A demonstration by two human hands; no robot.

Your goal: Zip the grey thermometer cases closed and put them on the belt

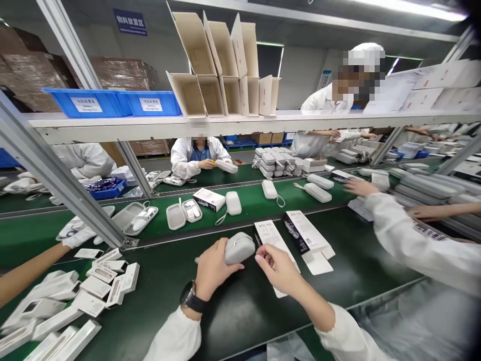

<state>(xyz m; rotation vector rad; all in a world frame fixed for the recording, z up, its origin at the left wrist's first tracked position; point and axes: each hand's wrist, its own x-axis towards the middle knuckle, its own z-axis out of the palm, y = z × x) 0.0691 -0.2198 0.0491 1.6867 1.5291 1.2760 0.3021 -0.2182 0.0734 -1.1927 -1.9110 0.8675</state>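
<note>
My left hand (213,271) is wrapped round a light grey zippered case (241,247), holding it tilted just above the dark green work surface (240,306). The case looks closed. Just right of it is my right hand (278,268), with thumb and fingers pinched together; whatever may be between them is too small to tell. Behind that hand lies a white printed carton (271,231), partly hidden by my fingers and forearm. A second carton (310,233) rests to its right, its end flaps open toward me.
Grey cases (233,203), an opened case (176,214) and a printed box (209,199) sit on the green conveyor (251,200). Small white boxes (95,287) are piled at left. Co-workers' arms (398,225) reach in from both sides. A shelf (150,128) crosses overhead.
</note>
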